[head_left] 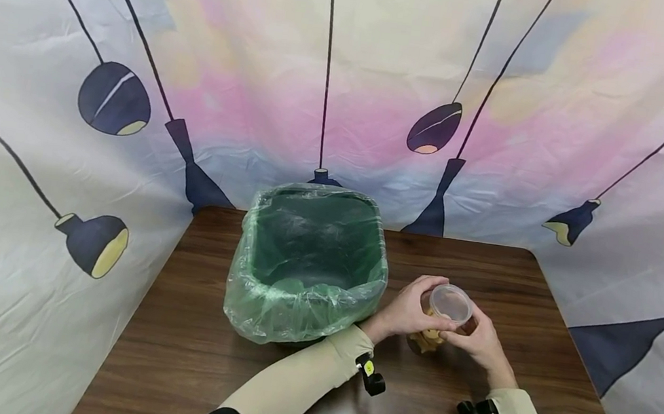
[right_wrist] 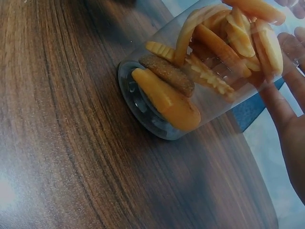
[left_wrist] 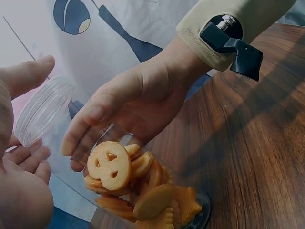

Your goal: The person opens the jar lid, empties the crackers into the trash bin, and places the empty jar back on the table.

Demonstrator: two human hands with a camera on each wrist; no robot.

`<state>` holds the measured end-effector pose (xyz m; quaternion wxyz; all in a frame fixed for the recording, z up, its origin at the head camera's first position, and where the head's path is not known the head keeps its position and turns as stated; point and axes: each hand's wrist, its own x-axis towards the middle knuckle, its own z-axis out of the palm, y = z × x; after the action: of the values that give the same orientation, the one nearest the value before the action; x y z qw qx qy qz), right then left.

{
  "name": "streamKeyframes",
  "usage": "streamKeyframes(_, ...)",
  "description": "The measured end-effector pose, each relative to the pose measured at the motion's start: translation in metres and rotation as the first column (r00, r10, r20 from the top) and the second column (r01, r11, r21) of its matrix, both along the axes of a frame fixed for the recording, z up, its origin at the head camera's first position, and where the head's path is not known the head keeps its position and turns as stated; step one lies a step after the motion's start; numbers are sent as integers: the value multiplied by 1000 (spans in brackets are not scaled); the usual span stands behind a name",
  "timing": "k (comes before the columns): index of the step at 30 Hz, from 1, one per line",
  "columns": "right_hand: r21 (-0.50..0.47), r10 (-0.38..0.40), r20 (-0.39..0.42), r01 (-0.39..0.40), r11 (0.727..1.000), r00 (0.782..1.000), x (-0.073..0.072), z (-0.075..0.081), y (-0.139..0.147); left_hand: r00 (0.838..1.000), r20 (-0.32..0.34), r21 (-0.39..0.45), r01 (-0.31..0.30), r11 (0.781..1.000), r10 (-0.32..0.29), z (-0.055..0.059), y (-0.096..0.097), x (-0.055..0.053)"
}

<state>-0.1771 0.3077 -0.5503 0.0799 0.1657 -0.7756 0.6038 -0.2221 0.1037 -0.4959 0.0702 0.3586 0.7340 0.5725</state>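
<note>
A clear plastic jar [head_left: 451,304] stands between both hands, to the right of a lined bin. Inside it lie golden biscuits [left_wrist: 112,164], one with a smiling-face pattern, piled in the lower part. My left hand [head_left: 408,310] holds the jar from the left, its thumb along the near side. From the right, my right hand [head_left: 481,339] curls its fingers and thumb round the jar just under the ribbed top [left_wrist: 45,112]. Whether a lid covers that top I cannot tell. The jar's round base [right_wrist: 147,117] shows close to the tabletop in the right wrist view.
A green bin lined with a clear plastic bag [head_left: 271,313] stands at the back of the brown wooden table [head_left: 168,352], beside my left forearm. Behind the table hangs a cloth printed with lamps [head_left: 245,108]. Each sleeve carries a small black wrist camera [head_left: 372,379].
</note>
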Motion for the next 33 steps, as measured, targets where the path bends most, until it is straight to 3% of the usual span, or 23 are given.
streamKeyframes(20,-49,32,-33,-34,998,999,-1,-1,0,1000,29,0,10,1000,-10,-5,3,-2)
streamKeyframes(33,-12,22,-18,-23,1000,1000,-3,-4,2,1000,17,-18,-20,1000,21,-8,3,-3)
